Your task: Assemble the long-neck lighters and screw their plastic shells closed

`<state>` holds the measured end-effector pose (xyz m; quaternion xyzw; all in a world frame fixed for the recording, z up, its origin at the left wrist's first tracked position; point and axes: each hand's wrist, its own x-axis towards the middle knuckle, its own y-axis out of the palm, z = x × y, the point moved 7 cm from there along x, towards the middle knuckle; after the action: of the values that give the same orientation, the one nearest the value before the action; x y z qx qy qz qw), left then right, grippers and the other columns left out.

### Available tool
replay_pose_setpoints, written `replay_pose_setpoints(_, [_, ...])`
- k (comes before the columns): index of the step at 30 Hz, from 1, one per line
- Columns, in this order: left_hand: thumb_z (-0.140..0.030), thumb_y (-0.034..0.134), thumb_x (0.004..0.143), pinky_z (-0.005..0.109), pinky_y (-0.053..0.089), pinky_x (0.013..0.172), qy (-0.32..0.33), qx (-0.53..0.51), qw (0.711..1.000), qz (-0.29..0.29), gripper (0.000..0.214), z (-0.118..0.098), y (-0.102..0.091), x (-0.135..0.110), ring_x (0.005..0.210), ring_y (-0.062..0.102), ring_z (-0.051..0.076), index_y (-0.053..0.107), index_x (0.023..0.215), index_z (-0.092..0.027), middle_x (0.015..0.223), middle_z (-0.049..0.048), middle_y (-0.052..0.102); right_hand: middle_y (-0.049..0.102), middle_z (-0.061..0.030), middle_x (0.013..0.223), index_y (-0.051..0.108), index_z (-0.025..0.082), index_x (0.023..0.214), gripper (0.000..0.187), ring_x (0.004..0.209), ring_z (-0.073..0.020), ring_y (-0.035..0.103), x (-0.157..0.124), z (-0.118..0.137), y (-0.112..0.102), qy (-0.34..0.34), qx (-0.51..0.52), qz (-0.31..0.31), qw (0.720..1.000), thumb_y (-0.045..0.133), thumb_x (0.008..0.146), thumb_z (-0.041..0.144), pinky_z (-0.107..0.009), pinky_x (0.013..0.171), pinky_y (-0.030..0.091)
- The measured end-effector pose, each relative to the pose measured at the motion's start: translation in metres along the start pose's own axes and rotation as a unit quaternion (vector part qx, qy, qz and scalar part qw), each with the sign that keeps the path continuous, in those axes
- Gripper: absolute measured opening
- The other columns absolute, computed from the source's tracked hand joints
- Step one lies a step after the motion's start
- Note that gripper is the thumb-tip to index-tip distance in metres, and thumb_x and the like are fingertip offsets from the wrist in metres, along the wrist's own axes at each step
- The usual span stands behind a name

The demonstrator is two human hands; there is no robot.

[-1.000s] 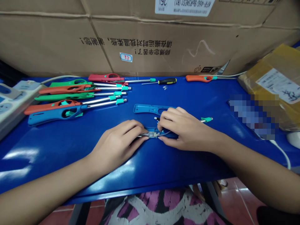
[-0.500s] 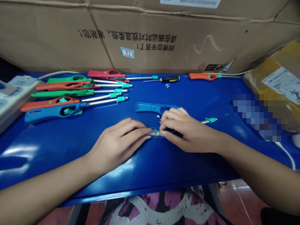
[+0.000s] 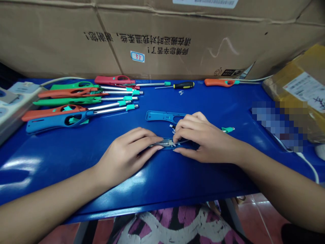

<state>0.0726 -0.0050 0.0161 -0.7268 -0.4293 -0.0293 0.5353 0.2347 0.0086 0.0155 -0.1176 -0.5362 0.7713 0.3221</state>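
Observation:
A blue lighter half-casing point(image 3: 166, 148) lies on the blue table between my hands, with a clear fuel tank point(image 3: 165, 143) in it. My left hand point(image 3: 133, 157) is closed over the tank's left end, thumb below and fingers above. At the tank's right end are a small whitish valve and a thin tube point(image 3: 181, 141). My right hand point(image 3: 205, 140) is around this end, thumb and index fingertips apart, the index close to the valve; its other fingers are curled. Beyond it a green-tipped nozzle point(image 3: 228, 129) sticks out. Behind, another blue half-casing point(image 3: 159, 116) lies beside a small black-and-white part point(image 3: 172, 127).
Several long-necked lighters point(image 3: 58, 122) lie at the left beside a white power strip point(image 3: 19, 105). A yellow-black screwdriver point(image 3: 184, 85), small screws point(image 3: 181, 92) and an orange lighter point(image 3: 219, 82) lie at the back. Cardboard boxes point(image 3: 157, 37) stand behind; a blurred-out object point(image 3: 280, 127) is right.
My right thumb has parted from the index finger and dropped to the casing's near side, baring the valve and thin tube. My left hand has stayed in place.

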Motion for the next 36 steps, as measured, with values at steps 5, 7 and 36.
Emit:
replay_pose_setpoints(5, [-0.015,0.069,0.092,0.027,0.058,0.086,-0.001,0.001,1.0,-0.004,0.019,0.0,-0.0011,0.0003,0.092,0.068,0.015,0.07,0.111,-0.013,0.099,0.0067,0.072,0.068,-0.0034,0.101,0.066,0.02,0.096,0.009,0.097,-0.0195,0.056,-0.0005,0.0015,-0.0033,-0.006,-0.008,0.005,1.0,0.06,0.096,0.027,-0.039,0.091,0.031])
replay_pose_setpoints(7, [-0.015,0.069,0.093,0.028,0.058,0.087,-0.004,0.005,1.0,-0.003,0.019,0.0003,-0.0014,0.0,0.092,0.068,0.015,0.071,0.111,-0.013,0.099,0.0064,0.072,0.069,-0.0025,0.098,0.066,0.02,0.094,0.011,0.095,-0.0185,0.056,-0.0005,0.0008,-0.0047,-0.005,-0.007,0.001,1.0,0.056,0.098,0.024,-0.038,0.09,0.031])
replay_pose_setpoints(36, [-0.014,0.068,0.092,0.029,0.059,0.081,0.018,0.0,1.0,-0.001,0.019,-0.0039,-0.0007,-0.001,0.088,0.068,0.016,0.07,0.111,-0.013,0.097,0.0071,0.072,0.073,-0.0018,0.088,0.066,0.02,0.093,0.023,0.086,-0.0168,0.059,0.0006,0.0065,-0.0006,-0.053,-0.019,-0.009,0.998,0.046,0.104,0.024,-0.04,0.091,0.031])
